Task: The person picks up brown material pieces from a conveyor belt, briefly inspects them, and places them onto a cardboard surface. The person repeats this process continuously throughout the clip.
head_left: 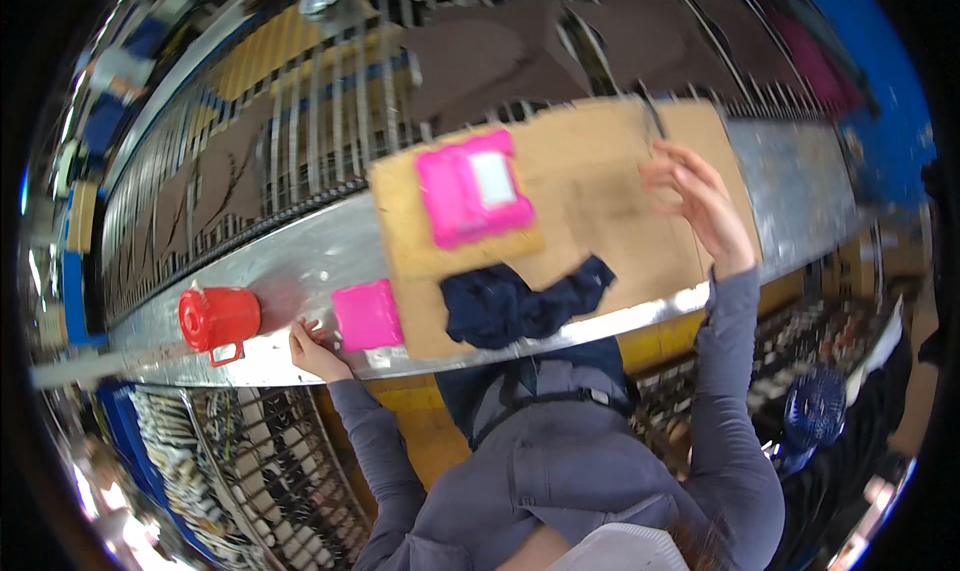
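On the metal table, my left hand (pixel 316 351) rests near the front edge with its fingers loosely apart, nothing visible in them. It lies between a lidded red mug (pixel 228 314) and a small bright pink square piece (pixel 368 316). Over the right part of a cardboard sheet (pixel 620 241), my right hand (pixel 702 203) is raised, its fingers bent and spread, slightly blurred. A thin dark stick-like tool (pixel 652 117) lies just beyond its fingertips; no grip on it shows. A larger pink pad (pixel 450 199) with a white patch sits left of centre on the cardboard. Crumpled dark navy cloth (pixel 490 309) lies nearest my body.
Beyond the table runs a slatted metal conveyor (pixel 330 101) carrying flat brown pieces (pixel 490 61). Below the table at left stands a wire rack (pixel 270 461) with many small pieces. A blue fan (pixel 813 408) is at the lower right.
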